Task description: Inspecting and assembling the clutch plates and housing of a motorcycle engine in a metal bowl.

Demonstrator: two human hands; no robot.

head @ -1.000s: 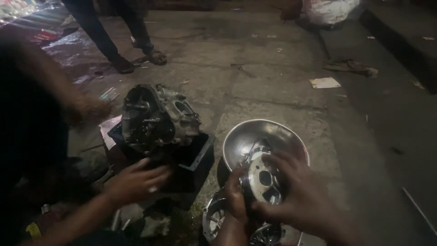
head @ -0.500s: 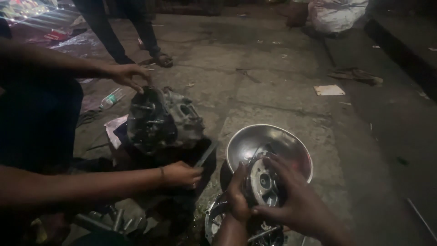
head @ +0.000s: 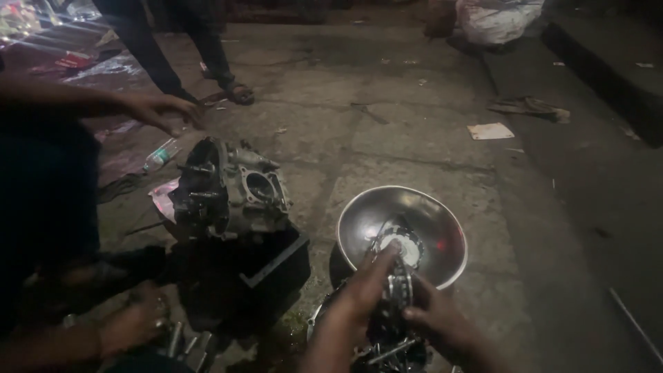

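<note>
Both of the person's hands meet low in the head view on a round metal clutch-like part (head: 397, 287). Left hand (head: 362, 290) lies over its near-left side, the grip closed on the rim with the thumb reaching up toward the pale hub. Right hand (head: 431, 318) clasps the same part from the lower right, its grip pinching the edge with curled fingers. The part stands roughly on edge between the two hands, tilted a little away from the camera.

Just beyond the grip, touching or nearly touching the part, sits a shiny steel bowl (head: 442, 221) on the concrete floor (head: 387, 138). Directly beneath the hands lies a darker round pan of greasy pieces (head: 387, 349); what is in it is too dim to tell.

Left of the grip, an engine casing (head: 228, 190) rests on a black box (head: 276, 266). Farther left, another person's hand (head: 162, 110) hovers above the casing, and a second hand of theirs (head: 135, 321) rests low among some metal sockets (head: 183, 338). A plastic bottle (head: 160, 155) lies beyond the casing.

Well beyond the grip, someone stands in sandals (head: 238, 92); a scrap of paper (head: 490, 130) and a white sack (head: 497, 17) lie to the far right.
</note>
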